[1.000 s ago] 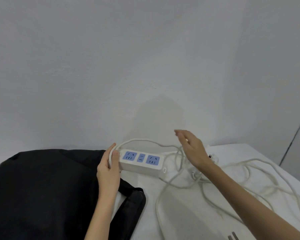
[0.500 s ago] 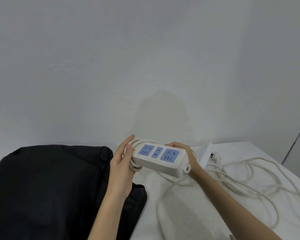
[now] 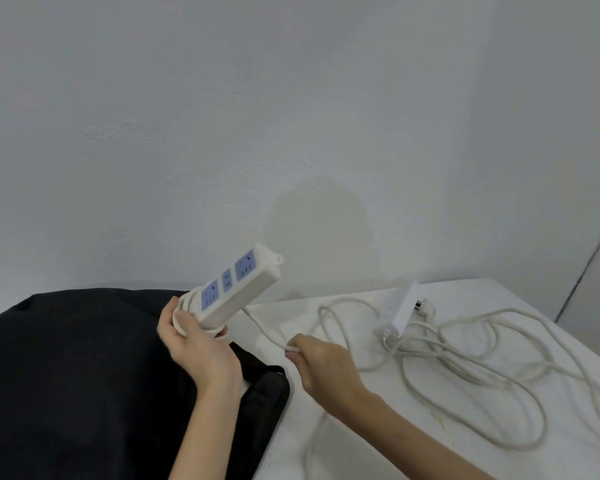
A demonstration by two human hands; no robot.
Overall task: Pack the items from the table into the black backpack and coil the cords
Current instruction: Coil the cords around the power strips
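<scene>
My left hand grips the near end of a white power strip with blue sockets, tilted up to the right above the black backpack. Loops of its white cord are wound round that end. My right hand pinches the cord a little to the right, low over the white table. The remaining cord lies in loose tangled loops on the table.
A second white power strip with a plug beside it lies at the back of the table near the wall. The table's right edge runs close to a wall corner. The backpack's strap hangs at the table's left edge.
My left hand has tilted the power strip upward with cord wound on its end. My right hand left the strip, dropped to the right and took hold of the cord.
</scene>
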